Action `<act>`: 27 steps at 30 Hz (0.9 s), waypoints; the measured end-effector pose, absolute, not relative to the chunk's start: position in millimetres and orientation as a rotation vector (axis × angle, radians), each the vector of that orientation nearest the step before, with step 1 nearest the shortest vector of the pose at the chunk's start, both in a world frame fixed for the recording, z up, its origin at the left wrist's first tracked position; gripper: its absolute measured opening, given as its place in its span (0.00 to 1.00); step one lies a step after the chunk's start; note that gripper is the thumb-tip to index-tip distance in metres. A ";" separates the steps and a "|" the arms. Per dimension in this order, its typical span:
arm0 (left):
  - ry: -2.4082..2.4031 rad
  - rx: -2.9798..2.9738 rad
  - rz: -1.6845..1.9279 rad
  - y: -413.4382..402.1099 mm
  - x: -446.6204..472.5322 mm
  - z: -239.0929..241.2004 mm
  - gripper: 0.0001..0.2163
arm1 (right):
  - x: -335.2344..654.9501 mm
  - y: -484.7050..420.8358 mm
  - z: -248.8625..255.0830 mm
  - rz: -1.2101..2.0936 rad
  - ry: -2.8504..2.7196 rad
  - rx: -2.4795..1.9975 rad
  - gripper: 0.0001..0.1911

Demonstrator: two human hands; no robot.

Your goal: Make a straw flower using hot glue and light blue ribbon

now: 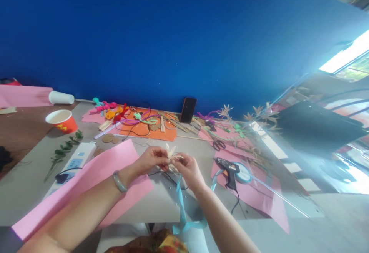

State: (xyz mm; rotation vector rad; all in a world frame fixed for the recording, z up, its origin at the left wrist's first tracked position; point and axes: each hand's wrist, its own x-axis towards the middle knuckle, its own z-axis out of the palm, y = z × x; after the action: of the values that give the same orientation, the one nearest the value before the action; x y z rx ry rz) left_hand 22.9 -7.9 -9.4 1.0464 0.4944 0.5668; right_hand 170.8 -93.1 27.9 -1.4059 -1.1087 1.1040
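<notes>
My left hand [152,159] and my right hand [188,168] meet over the middle of the table, both pinching a small pale straw flower [172,154] with pointed petals. The left wrist wears a grey-green bangle [119,182]. A light blue ribbon [182,207] hangs down from under my right hand toward my lap. A pink paper sheet [86,184] lies under my left forearm.
A black glue gun [230,169] rests on pink paper at the right, scissors [219,144] behind it. A phone [188,109] leans on the blue wall. Orange paper [144,129] with colourful pipe cleaners, a red paper cup [62,120], a white power strip [75,161] and a green sprig [63,148] lie left.
</notes>
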 end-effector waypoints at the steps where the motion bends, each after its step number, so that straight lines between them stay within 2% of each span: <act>1: 0.496 1.056 0.564 -7.7 22.9 -9.8 0.15 | 170.1 -93.0 27.5 1.078 -1.099 -1.425 0.16; 17: 0.565 1.031 0.605 -12.1 26.8 -10.6 0.15 | 171.3 -90.7 15.6 0.797 -1.117 -1.563 0.13; 27: 0.565 1.049 0.676 -10.9 27.9 -11.9 0.18 | 172.5 -94.1 26.2 0.855 -1.199 -1.576 0.13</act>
State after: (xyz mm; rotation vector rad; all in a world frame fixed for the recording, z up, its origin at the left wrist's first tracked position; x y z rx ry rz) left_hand 27.9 -10.9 -11.9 1.0490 0.5647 0.6755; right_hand 172.5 -94.1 26.2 -1.5761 -1.1986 0.8550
